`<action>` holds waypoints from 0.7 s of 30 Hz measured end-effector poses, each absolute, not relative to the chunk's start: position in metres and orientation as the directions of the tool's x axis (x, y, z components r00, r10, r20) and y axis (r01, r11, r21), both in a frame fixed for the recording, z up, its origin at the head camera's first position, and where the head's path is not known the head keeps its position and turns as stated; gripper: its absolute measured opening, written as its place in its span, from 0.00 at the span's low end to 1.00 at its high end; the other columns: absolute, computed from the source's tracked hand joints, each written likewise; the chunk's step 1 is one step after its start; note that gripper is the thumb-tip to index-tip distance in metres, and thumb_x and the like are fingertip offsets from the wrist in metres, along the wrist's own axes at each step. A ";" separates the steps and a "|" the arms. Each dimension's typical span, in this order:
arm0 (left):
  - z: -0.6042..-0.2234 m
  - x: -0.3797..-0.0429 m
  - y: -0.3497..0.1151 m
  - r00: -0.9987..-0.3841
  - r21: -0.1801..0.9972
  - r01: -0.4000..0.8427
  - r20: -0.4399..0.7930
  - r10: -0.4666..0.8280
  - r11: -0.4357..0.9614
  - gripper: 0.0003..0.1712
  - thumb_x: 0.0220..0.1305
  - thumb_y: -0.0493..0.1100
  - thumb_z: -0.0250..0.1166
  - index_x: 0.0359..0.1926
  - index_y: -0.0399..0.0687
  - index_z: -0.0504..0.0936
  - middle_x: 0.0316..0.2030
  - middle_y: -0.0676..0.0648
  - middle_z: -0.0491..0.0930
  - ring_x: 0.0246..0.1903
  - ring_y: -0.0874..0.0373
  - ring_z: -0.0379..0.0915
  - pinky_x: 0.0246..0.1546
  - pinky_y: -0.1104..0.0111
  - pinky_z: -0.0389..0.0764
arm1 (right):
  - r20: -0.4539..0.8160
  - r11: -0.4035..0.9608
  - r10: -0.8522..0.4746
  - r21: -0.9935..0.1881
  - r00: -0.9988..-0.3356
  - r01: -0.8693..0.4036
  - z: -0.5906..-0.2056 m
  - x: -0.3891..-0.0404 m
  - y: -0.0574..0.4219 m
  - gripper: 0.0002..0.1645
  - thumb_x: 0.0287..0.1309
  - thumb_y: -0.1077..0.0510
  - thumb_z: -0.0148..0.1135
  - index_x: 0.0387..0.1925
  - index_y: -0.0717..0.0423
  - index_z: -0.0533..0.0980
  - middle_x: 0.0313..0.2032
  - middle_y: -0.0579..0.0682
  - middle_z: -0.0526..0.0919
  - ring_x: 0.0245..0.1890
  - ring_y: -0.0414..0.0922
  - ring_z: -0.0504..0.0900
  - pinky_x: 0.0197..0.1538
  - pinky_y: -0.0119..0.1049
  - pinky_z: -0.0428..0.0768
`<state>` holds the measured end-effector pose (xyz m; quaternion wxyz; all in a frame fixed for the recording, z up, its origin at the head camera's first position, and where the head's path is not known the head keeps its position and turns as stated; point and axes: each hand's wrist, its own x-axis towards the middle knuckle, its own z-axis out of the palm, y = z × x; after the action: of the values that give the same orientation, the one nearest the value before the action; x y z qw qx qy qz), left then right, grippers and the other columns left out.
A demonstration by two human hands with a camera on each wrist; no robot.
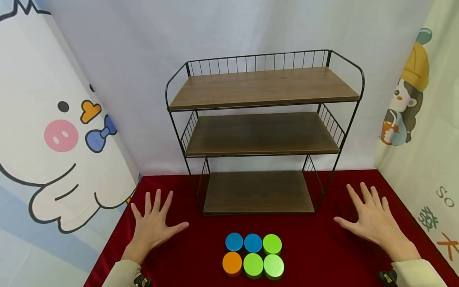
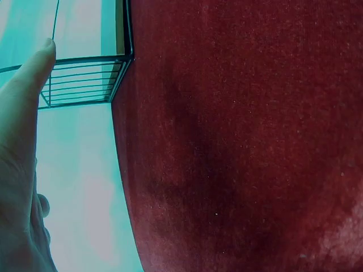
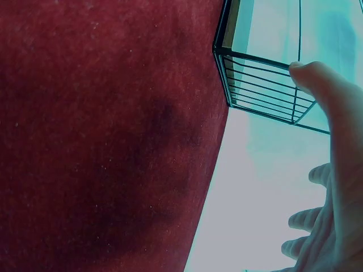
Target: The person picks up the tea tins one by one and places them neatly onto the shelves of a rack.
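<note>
My left hand (image 1: pixel 152 227) is spread over the red cloth, left of the shelf, with nothing in it. On the other side my right hand (image 1: pixel 373 219) is spread the same way, also holding nothing. Between them, nearer to me, several round flat-topped discs form two rows. The back row has a blue disc (image 1: pixel 234 242), a second blue disc (image 1: pixel 253 243) and a green disc (image 1: pixel 272 244). In front are an orange disc (image 1: pixel 232 263), a green disc (image 1: pixel 253 265) and another green disc (image 1: pixel 274 266). Each wrist view shows that hand's thumb beside the shelf's wire side.
A three-tier shelf (image 1: pixel 263 133) with brown boards and a black wire frame stands at the back of the red cloth (image 1: pixel 201 255). Behind it hangs a pale curtain (image 1: pixel 143 48). Printed cloths with cartoon figures hang at the left and right.
</note>
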<state>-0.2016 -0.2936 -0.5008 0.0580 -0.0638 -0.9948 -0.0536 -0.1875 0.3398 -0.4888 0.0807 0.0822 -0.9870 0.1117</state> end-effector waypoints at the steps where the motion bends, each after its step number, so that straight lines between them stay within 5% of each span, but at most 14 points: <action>1: -0.501 -0.202 -0.294 -0.985 0.101 0.133 0.124 0.120 0.986 0.67 0.53 0.87 0.54 0.83 0.61 0.43 0.82 0.35 0.37 0.79 0.29 0.25 0.66 0.23 0.21 | 0.180 0.962 -0.143 -0.207 -0.973 -0.179 -0.488 -0.187 0.340 0.68 0.56 0.25 0.65 0.81 0.58 0.47 0.74 0.80 0.49 0.72 0.82 0.49 0.65 0.83 0.50; 12: -0.492 -0.201 -0.293 -0.985 0.154 0.127 0.134 0.107 0.980 0.66 0.55 0.85 0.55 0.83 0.60 0.41 0.82 0.34 0.36 0.79 0.28 0.26 0.65 0.22 0.23 | 0.185 0.959 -0.128 -0.226 -0.974 -0.169 -0.490 -0.181 0.340 0.68 0.56 0.24 0.65 0.81 0.57 0.47 0.74 0.80 0.50 0.71 0.82 0.49 0.65 0.83 0.51; 21: -0.481 -0.210 -0.286 -0.979 0.223 0.148 0.171 0.111 0.963 0.65 0.56 0.84 0.58 0.83 0.65 0.39 0.83 0.41 0.36 0.80 0.30 0.28 0.69 0.23 0.36 | 0.162 0.930 -0.132 -0.322 -0.978 -0.178 -0.489 -0.173 0.328 0.68 0.56 0.29 0.69 0.80 0.62 0.47 0.73 0.80 0.53 0.70 0.83 0.53 0.63 0.82 0.58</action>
<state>-0.2101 -0.2860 -0.4807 0.0786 -0.0654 -0.9877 -0.1183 -0.1734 0.3283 -0.4889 0.0687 0.0790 -0.9799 0.1697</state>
